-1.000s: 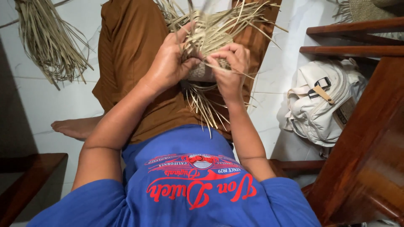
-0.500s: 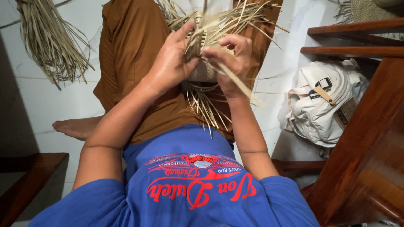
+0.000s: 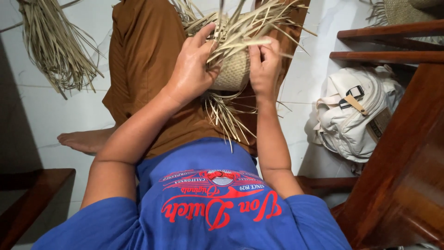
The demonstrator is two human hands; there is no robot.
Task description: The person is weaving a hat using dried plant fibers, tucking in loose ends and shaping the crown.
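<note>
A half-woven piece of pale dried straw [image 3: 233,71] rests on my lap, over brown trousers [image 3: 143,69]. Loose flat strands stick out from it upward, to the right and down toward my blue shirt. My left hand [image 3: 194,65] wraps the left side of the woven part, fingers spread over the strands. My right hand [image 3: 263,67] pinches one strand against the woven edge, fingers curled. The far side of the weave is hidden behind both hands.
A bundle of loose dried straw [image 3: 55,44] lies on the white tiled floor at upper left. A cream backpack [image 3: 354,113] sits on the floor at right beside dark wooden furniture [image 3: 407,153]. My bare foot [image 3: 85,139] shows at left. Another woven piece [image 3: 407,9] is at top right.
My right hand has drawn a strand in and moved up against the woven edge. The left hand has shifted slightly, still holding the weave. The long strand that stuck out to the right is folded in.
</note>
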